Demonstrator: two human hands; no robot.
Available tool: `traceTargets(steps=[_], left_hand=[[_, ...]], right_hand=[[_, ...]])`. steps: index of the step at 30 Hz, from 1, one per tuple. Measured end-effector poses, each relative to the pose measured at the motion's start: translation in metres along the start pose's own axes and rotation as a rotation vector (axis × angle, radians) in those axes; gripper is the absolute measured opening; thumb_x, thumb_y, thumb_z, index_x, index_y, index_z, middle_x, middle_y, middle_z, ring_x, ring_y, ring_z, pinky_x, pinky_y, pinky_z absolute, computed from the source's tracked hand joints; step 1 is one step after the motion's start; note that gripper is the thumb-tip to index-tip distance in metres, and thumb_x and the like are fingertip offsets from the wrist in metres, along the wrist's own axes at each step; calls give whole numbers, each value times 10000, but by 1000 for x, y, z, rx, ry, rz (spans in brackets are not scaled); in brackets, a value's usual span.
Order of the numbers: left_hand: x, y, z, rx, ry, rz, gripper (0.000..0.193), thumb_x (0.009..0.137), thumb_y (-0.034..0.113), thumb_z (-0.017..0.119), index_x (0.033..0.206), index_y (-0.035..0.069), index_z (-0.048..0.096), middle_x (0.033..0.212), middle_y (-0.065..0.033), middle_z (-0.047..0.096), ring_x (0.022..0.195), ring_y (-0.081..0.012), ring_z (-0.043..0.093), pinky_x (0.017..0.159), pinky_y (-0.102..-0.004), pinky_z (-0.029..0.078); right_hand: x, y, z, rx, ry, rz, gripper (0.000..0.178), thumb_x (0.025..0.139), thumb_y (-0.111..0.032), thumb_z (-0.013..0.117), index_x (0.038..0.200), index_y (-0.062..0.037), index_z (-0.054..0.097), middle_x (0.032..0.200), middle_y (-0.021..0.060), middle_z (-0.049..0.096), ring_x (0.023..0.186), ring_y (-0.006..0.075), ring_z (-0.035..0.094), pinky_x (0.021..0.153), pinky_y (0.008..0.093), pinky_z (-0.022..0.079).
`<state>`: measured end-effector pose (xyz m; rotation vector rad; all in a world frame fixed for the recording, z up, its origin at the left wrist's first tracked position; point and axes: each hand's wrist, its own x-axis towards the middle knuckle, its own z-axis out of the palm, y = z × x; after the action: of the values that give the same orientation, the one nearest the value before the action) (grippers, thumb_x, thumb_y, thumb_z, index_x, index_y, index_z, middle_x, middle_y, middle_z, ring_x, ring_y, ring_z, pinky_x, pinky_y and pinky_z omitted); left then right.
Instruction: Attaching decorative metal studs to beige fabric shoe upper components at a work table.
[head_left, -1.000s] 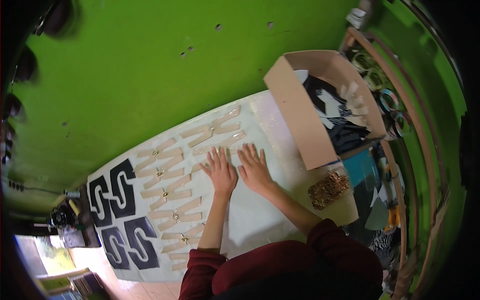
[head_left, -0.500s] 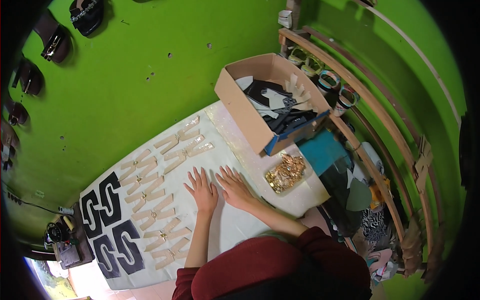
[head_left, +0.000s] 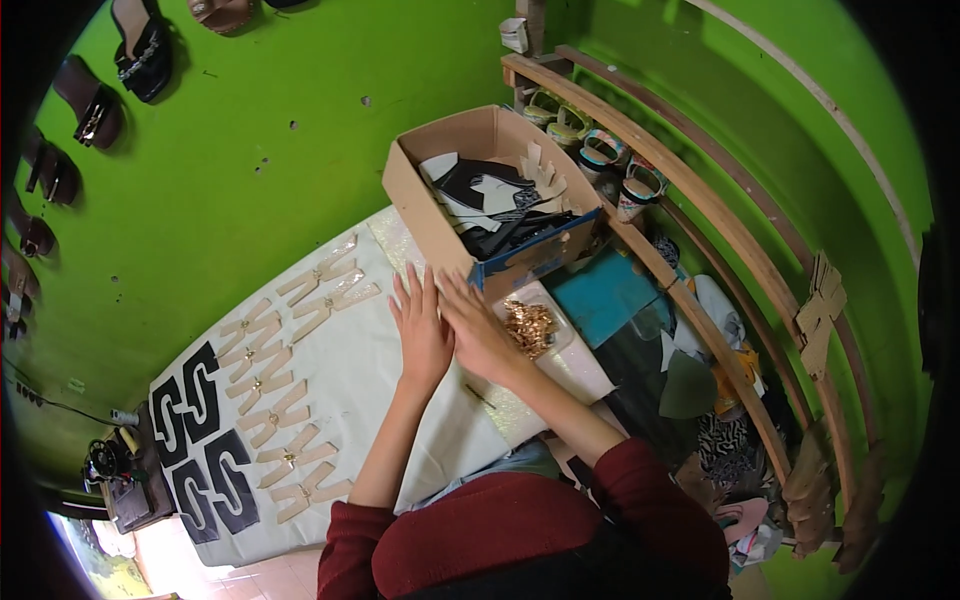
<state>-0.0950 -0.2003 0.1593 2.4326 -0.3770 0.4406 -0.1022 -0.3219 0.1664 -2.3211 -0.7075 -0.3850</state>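
Now our left hand (head_left: 424, 338) and right hand (head_left: 480, 338), grips spread, draw together, leaving the beige straps (head_left: 259, 384) uncovered toward nine o'clock.

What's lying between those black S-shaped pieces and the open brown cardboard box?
The head view shows several beige forked strips, then bare white table covering and a pale glittery sheet.

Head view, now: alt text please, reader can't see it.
The person's left hand and right hand, apparently empty, are close together over a white table. Beige strap pieces and black S-shaped cutouts lie left; an open cardboard box stands beyond, gold-coloured pieces at right.
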Motion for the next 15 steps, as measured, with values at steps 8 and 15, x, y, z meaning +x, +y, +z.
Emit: traceTargets(steps=[8, 15], left_hand=[[105, 57, 54, 87, 25, 275, 699, 728, 28, 576, 1392, 66, 359, 1468, -234, 256, 1363, -452, 189, 1074, -598, 156], [201, 78, 113, 366, -779, 29, 523, 874, 237, 501, 1366, 89, 406, 1459, -81, 349, 1396, -338, 194, 1071, -649, 91]], right_hand=[[46, 123, -108, 64, -148, 6, 482, 719, -55, 586, 1199, -18, 563, 1328, 263, 447, 1266, 382, 413, 1048, 405, 358], [119, 243, -137, -233, -568, 332, 223, 719, -117, 626, 914, -44, 705, 920, 163, 679, 878, 295, 664, 811, 377, 509]])
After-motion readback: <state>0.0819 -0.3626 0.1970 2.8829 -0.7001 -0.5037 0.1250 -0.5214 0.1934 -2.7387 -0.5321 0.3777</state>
